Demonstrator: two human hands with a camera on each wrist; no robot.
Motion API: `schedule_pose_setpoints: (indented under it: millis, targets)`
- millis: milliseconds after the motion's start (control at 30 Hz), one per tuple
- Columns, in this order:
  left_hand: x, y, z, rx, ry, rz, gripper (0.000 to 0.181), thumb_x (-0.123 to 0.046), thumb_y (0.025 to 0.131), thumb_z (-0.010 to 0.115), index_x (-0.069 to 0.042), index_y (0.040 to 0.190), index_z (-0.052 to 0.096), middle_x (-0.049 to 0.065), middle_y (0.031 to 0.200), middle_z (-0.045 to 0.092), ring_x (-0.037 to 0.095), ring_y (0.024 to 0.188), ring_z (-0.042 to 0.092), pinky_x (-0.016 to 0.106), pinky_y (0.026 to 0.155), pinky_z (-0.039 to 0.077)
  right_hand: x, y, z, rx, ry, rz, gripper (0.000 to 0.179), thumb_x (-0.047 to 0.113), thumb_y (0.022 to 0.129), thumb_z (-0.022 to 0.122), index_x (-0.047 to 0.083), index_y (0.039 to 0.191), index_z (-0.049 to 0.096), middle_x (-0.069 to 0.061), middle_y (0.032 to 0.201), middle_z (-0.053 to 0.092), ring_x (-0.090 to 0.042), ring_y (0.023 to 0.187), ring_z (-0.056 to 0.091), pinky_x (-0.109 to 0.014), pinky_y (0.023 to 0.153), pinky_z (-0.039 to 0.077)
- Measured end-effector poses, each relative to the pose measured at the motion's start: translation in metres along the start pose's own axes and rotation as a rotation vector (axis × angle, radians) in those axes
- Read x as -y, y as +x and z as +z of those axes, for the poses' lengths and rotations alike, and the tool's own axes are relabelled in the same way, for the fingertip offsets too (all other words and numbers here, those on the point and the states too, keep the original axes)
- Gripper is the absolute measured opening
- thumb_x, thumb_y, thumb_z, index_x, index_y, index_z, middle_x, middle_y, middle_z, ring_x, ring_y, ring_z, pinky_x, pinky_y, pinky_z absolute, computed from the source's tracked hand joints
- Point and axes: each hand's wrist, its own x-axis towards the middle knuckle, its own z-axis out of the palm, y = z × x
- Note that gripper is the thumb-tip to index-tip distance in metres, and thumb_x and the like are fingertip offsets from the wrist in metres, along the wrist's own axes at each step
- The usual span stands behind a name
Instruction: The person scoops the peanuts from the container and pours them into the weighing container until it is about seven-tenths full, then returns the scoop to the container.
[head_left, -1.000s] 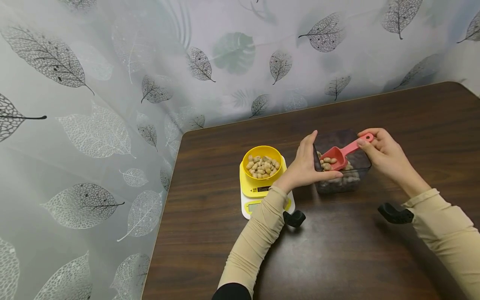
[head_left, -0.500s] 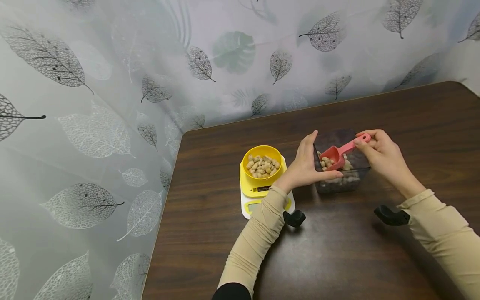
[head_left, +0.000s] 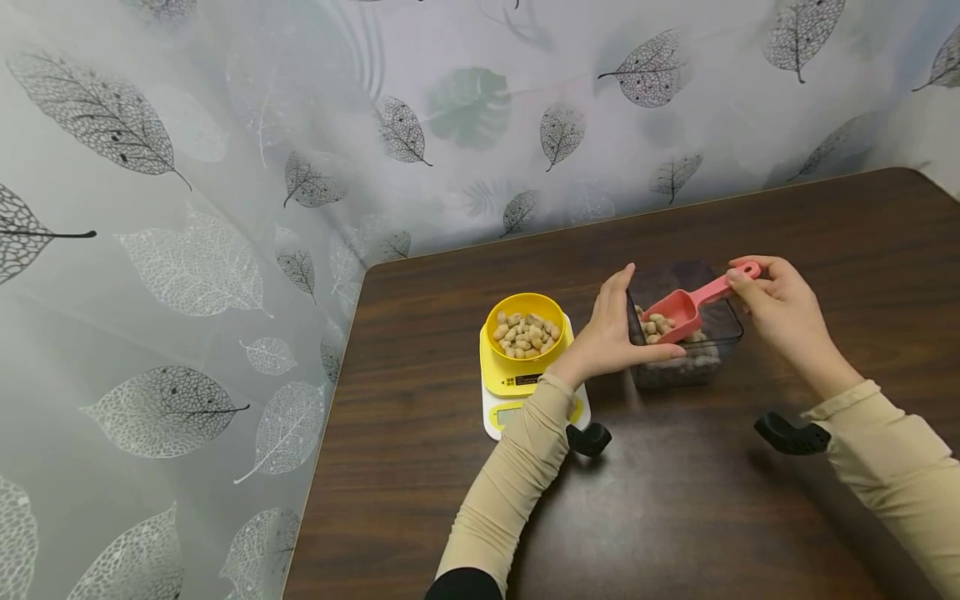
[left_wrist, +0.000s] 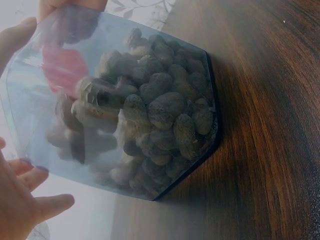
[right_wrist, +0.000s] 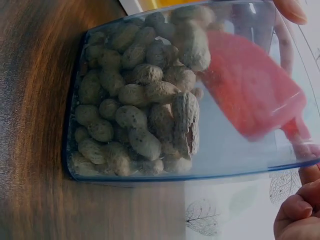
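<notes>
A clear, dark-tinted plastic container [head_left: 723,341] stands on the table with unshelled peanuts [right_wrist: 132,142] piled in its lower part. My left hand [head_left: 600,337] rests at its left front corner, thumb straight along the front wall and the other fingers extended along the left side. With its thumb and fingers, my right hand [head_left: 783,321] pinches the handle end of a pink scoop [head_left: 681,312]. The scoop slants down to the left inside the container, its bowl among the upper peanuts and several of them at its mouth. The right wrist view shows the scoop [right_wrist: 250,85] through the wall.
Left of the container, a yellow bowl [head_left: 525,301] of peanuts sits on a yellow-and-white kitchen scale [head_left: 498,382]. My left forearm [head_left: 498,492] partly covers the scale's display. The brown wooden table [head_left: 675,517] ends at a leaf-patterned curtain [head_left: 465,108].
The right hand and scoop shift slightly left, then back right, ending a little farther right than at first. The left hand, container and bowl stay in place.
</notes>
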Motion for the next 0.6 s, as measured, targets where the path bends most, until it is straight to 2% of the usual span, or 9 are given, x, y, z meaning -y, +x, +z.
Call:
schedule_pose_setpoints:
  millis: [100, 200, 333, 500, 600]
  targets:
    - [0.000, 0.000, 0.000, -0.007, -0.005, 0.003, 0.118, -0.048, 0.071, 0.076, -0.033, 0.147, -0.012, -0.008, 0.156, -0.001, 0.011, 0.143, 0.012, 0.035, 0.113, 0.030, -0.001, -0.001, -0.001, -0.010, 0.095, 0.018, 0.015, 0.030, 0.095, 0.050, 0.029, 0.109, 0.046, 0.018, 0.074, 0.051, -0.003, 0.065, 0.043, -0.017, 0.053, 0.036]
    - [0.001, 0.000, 0.000, -0.011, -0.010, 0.002, 0.118, -0.048, 0.071, 0.076, -0.034, 0.147, -0.012, -0.008, 0.156, -0.001, 0.011, 0.143, 0.012, 0.036, 0.113, 0.030, -0.003, -0.002, -0.002, -0.009, 0.316, 0.041, 0.016, 0.025, 0.093, 0.054, 0.022, 0.108, 0.049, 0.015, 0.076, 0.055, -0.004, 0.065, 0.045, -0.013, 0.057, 0.039]
    - [0.000, 0.000, 0.000, -0.011, -0.013, -0.007, 0.118, -0.048, 0.070, 0.076, -0.035, 0.147, -0.013, -0.009, 0.156, -0.002, 0.010, 0.144, 0.011, 0.036, 0.113, 0.030, -0.005, -0.002, -0.002, -0.008, 0.656, 0.048, 0.020, 0.017, 0.091, 0.059, 0.009, 0.106, 0.049, 0.006, 0.077, 0.054, -0.007, 0.062, 0.043, -0.014, 0.056, 0.038]
    - [0.000, 0.000, 0.001, -0.009, -0.016, -0.012, 0.118, -0.049, 0.071, 0.076, -0.036, 0.146, -0.013, -0.010, 0.156, -0.002, 0.010, 0.144, 0.011, 0.036, 0.113, 0.030, -0.008, -0.003, -0.001, -0.019, 0.909, 0.035, 0.021, 0.009, 0.089, 0.060, 0.001, 0.103, 0.046, -0.001, 0.081, 0.049, -0.009, 0.062, 0.041, -0.017, 0.055, 0.036]
    - [0.000, 0.000, 0.001, -0.013, -0.030, -0.011, 0.118, -0.048, 0.070, 0.077, -0.036, 0.146, -0.013, -0.009, 0.156, -0.001, 0.011, 0.143, 0.012, 0.037, 0.113, 0.031, -0.010, -0.004, 0.000, -0.031, 0.989, 0.032, 0.021, 0.006, 0.088, 0.060, -0.001, 0.103, 0.046, -0.002, 0.080, 0.050, -0.010, 0.062, 0.041, -0.017, 0.055, 0.036]
